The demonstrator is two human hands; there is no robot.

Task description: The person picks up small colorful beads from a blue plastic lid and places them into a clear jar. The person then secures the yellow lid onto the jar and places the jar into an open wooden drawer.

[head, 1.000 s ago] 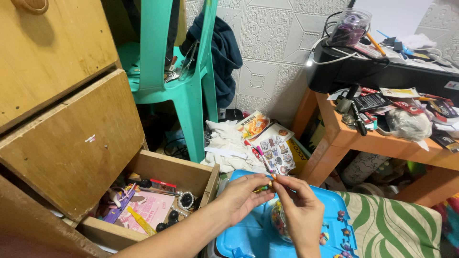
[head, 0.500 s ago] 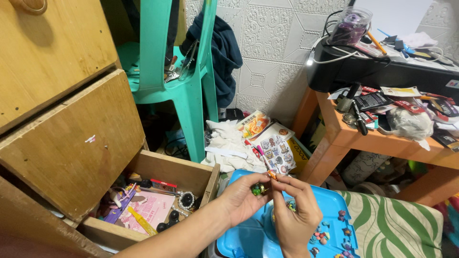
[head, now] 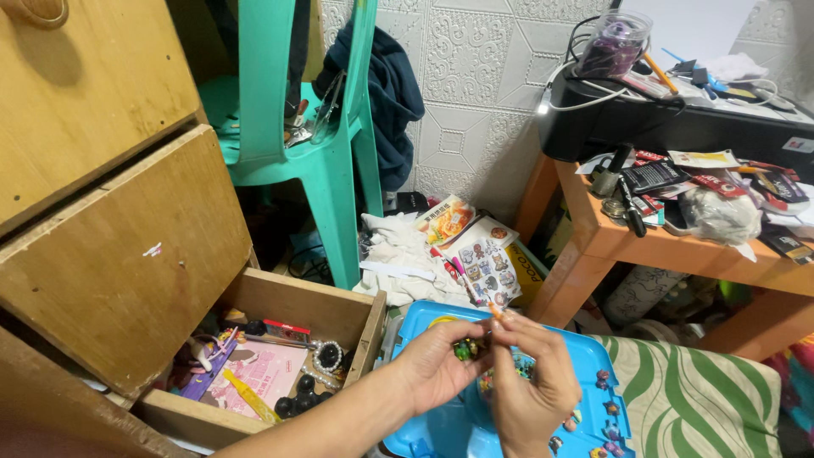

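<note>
At lower centre, above the blue tray (head: 593,360), left hand (head: 437,369) pinches green beads (head: 464,349); right hand (head: 530,382) grips a string (head: 496,311); many beads unstrung.

A bright blue tray (head: 593,356) lies near a green-and-cream striped cushion (head: 695,399), a teal plastic chair (head: 326,161), an orange table (head: 670,250) and a white embossed wall (head: 475,76).

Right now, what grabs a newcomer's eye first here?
The two hands meeting low in the middle: the left hand pinches a small green bead piece, the right hand touching it, over a blue tray. At left, an open wooden drawer full of trinkets; behind it, a green plastic chair.
</note>
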